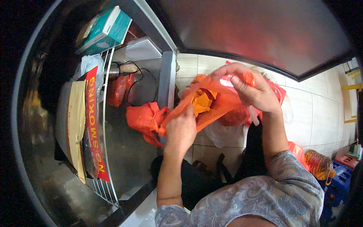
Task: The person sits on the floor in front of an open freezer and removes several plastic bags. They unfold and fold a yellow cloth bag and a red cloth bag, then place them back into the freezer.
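An orange-red plastic bag (217, 113) is stretched between my two hands, its mouth spread wide. My left hand (181, 128) is closed on the bag's near left edge, knuckles up. On the far right side, my right hand (249, 85) pinches the rim between thumb and fingers. Inside the bag lies something yellow-orange and crumpled (201, 102), with dark red beside it; I cannot make out what it is. Another red plastic bag (145, 120), bunched up, rests on the cabinet floor just left of my left hand.
On my left an open metal cabinet holds a white wire rack (107, 132), a red sign (92, 125), a teal box (106, 32) and a small red bag (119, 89). Its dark door (261, 34) stands open ahead. More bags (278, 90) lie on the tiled floor; a large bottle (318, 164) and blue crate (342, 174) stand right.
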Motion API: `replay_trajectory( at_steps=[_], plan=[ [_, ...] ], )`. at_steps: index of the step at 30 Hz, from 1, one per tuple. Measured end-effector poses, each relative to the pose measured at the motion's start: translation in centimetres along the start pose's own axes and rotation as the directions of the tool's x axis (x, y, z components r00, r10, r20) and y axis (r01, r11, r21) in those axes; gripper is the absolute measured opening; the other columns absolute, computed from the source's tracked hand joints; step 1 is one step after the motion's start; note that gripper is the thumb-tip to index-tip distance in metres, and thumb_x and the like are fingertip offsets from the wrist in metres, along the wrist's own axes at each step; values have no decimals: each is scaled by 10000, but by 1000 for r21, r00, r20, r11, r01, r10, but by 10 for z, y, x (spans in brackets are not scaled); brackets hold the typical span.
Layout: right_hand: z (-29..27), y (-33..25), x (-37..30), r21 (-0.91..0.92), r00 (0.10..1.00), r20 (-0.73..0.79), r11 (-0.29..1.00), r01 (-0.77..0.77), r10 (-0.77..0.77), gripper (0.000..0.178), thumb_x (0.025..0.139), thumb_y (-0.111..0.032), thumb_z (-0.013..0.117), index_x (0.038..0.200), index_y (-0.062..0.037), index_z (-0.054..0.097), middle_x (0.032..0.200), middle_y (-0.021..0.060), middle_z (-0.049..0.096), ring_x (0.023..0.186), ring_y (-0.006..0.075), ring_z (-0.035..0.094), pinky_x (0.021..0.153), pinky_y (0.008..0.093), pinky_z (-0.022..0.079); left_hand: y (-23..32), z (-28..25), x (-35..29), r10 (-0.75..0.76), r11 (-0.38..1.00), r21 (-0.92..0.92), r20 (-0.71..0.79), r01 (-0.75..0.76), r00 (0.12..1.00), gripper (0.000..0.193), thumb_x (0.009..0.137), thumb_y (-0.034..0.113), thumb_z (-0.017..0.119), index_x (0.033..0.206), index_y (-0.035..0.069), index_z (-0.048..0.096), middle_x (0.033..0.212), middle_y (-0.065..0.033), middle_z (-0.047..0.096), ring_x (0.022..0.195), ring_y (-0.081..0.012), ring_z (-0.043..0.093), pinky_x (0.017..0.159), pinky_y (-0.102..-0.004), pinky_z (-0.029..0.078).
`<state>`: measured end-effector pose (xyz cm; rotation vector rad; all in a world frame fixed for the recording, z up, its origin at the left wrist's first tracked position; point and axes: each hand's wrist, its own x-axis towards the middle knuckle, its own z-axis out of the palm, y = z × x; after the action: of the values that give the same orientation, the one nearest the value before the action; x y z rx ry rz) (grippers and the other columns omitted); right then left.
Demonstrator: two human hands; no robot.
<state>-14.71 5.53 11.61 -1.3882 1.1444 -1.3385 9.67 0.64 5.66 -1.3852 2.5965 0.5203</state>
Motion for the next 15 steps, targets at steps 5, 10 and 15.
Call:
replay_trajectory(
  at_steps=[5, 10, 15],
  plan=[
    [-17, -5, -11, -242, 999, -6, 969, 49, -52, 347, 964, -136, 523, 1279, 1, 574, 1309, 145, 594, 1311, 274, 484, 1120, 400, 333, -31, -42, -14, -156, 977, 159, 72, 143, 985, 780, 775, 256, 743, 1421, 56, 354, 927, -228, 691, 833, -407, 681, 722, -512, 546],
    [-1, -5, -16, -112, 971, 187, 979, 171, -148, 453, 978, -204, 530, 1388, -15, 494, 1409, 146, 531, 1353, 297, 454, 1129, 414, 332, 0, -1, 10, 126, 988, -74, -101, -134, 987, 728, 783, 224, 744, 1390, 49, 380, 1235, -230, 587, 989, -428, 637, 778, -505, 548],
    [7, -13, -24, -14, 958, 259, 991, 134, -126, 537, 985, -258, 543, 1431, 18, 428, 1467, 174, 458, 1400, 287, 387, 1147, 404, 294, 4, 81, 81, 103, 988, -98, -187, -123, 977, 956, 726, 263, 812, 1494, 87, 269, 1485, -195, 378, 1333, -426, 395, 1109, -510, 343]
  ],
)
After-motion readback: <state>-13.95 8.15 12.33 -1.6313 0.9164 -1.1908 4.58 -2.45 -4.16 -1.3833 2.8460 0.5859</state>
